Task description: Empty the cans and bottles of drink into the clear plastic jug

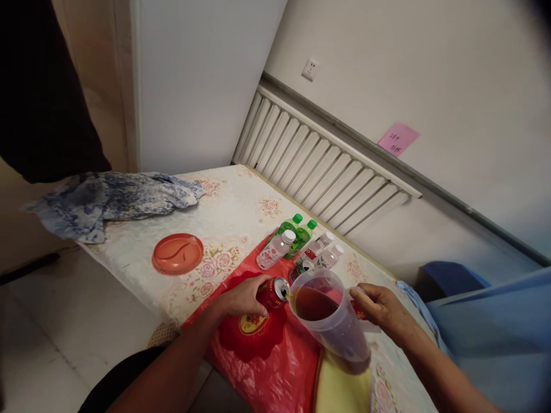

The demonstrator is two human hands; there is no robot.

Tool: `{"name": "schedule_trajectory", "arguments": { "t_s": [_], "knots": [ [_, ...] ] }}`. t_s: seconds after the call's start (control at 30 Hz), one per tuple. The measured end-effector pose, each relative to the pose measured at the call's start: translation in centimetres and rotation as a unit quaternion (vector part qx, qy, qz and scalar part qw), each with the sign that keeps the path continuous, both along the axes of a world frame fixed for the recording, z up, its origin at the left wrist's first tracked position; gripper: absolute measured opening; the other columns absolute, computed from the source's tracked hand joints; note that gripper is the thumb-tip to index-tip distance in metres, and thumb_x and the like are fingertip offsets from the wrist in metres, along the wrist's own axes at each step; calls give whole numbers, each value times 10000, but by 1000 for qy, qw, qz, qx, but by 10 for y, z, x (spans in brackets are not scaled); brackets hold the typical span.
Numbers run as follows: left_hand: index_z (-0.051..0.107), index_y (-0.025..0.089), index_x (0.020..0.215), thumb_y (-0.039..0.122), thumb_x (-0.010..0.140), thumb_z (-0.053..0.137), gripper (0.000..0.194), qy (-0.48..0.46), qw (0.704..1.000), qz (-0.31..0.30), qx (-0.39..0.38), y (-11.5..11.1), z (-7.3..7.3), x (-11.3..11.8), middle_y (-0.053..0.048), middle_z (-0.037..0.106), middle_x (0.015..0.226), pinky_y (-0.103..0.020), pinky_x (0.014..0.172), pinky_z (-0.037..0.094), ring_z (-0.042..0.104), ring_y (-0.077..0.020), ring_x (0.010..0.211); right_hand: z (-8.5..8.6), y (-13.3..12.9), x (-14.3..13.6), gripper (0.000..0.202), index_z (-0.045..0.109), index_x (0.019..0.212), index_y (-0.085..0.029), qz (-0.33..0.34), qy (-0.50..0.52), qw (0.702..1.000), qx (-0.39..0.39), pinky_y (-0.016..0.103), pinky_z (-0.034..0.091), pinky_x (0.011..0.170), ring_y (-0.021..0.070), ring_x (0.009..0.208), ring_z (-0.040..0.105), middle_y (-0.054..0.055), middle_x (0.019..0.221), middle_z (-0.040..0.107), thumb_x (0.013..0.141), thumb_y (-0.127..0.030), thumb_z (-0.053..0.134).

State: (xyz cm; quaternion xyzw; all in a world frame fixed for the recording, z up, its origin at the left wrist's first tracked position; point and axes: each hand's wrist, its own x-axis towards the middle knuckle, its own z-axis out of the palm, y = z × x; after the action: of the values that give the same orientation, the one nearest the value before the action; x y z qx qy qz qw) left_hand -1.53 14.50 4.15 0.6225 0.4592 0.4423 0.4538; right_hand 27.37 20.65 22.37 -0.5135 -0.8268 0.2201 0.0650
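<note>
Now my left hand (245, 296) is gripping a red can (272, 293) at the rim of the pitcher (333, 335) my right hand (381, 307) is holding; overtilting either is risking spills onto the red plastic (279, 370)

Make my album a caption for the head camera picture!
Left hand pours from a red drink can into a translucent plastic pitcher held by right hand.

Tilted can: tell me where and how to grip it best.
Grip the can around its rounded body, from the person's left, as the left hand does. It tips right, so that hold should leave its open top clear toward the jug.
</note>
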Motion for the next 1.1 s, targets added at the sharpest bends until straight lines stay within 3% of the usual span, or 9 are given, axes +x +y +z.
{"name": "schedule_trajectory", "arguments": {
  "t_s": [0.23,0.57,1.1],
  "knots": [
    [546,201,1250,127,549,753,735,3,1000,2,-3,-2,5,0,-58,638,1250,-322,951,484,605,-262,1128,1,-1,-2,501,465,575,-210,-3,-12,1000,0,274,301,561,125,559,398,-37,559,433,844,-629,416],
    [550,228,1258,172,556,754,733,0,1000,1,3,0,-2,1,-41,648,1247,-323,922,492,613,-273,1111,-1,3,1,494,483,577,-210,-1,-7,1000,-4,271,318,562,126,562,422,-35,559,464,863,-609,425],
    [557,211,1242,176,553,773,722,4,1000,3,7,-1,-1,1,-51,647,1230,-321,928,491,614,-270,1108,-4,3,2,503,479,556,-212,5,-3,1000,5,258,330,544,128,551,429,-37,537,458,874,-599,439]
  ]
}}
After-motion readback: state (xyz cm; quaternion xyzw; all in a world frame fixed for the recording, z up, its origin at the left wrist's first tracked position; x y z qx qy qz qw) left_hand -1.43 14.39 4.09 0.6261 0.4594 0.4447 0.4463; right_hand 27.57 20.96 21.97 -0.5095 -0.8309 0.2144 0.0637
